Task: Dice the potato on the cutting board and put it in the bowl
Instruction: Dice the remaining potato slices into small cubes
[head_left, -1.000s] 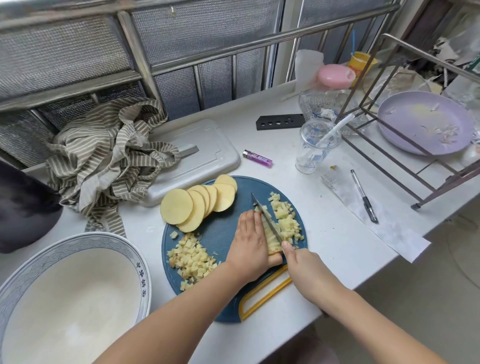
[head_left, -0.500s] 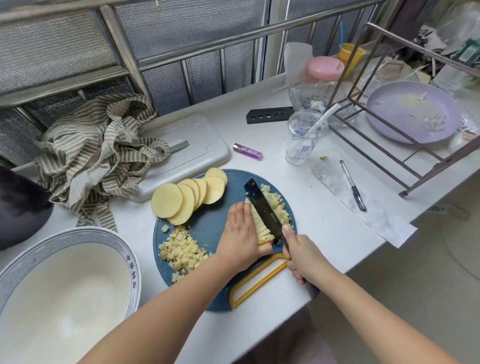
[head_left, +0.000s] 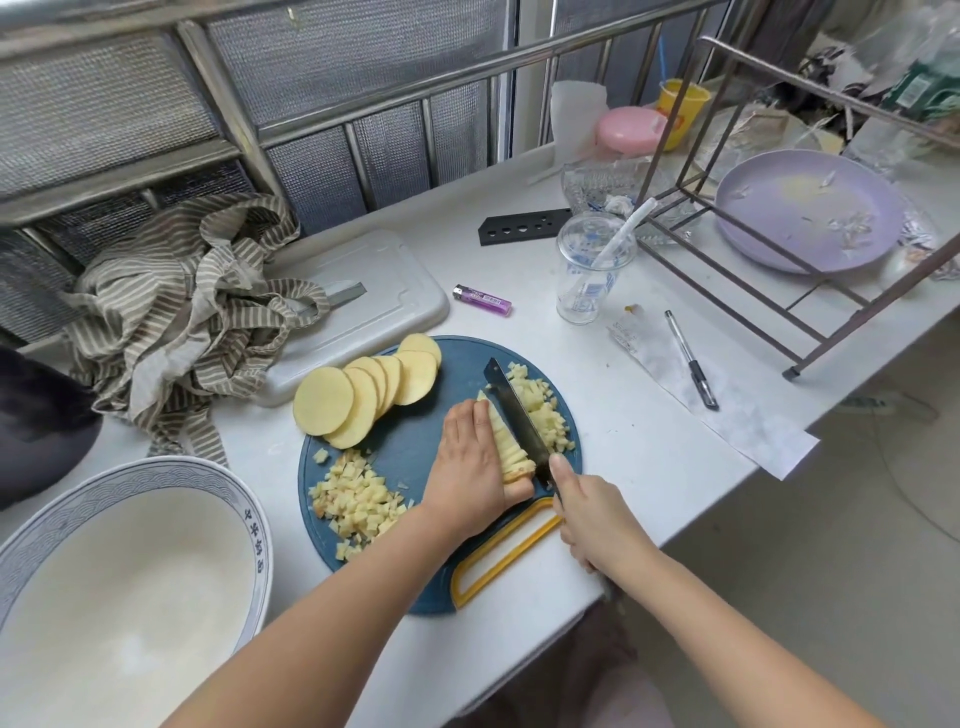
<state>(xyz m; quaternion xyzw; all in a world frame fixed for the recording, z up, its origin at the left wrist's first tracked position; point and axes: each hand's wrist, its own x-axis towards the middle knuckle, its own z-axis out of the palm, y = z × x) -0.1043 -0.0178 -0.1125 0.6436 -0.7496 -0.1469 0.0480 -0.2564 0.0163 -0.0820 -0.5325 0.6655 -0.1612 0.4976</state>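
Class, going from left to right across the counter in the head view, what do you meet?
In order: bowl → left pile of diced potato → left hand → knife → right hand → pen → purple plate.

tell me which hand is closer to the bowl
Left. The left hand presses the potato strips on the cutting board, right of the bowl. The right hand grips the knife even farther right, beyond the left hand.
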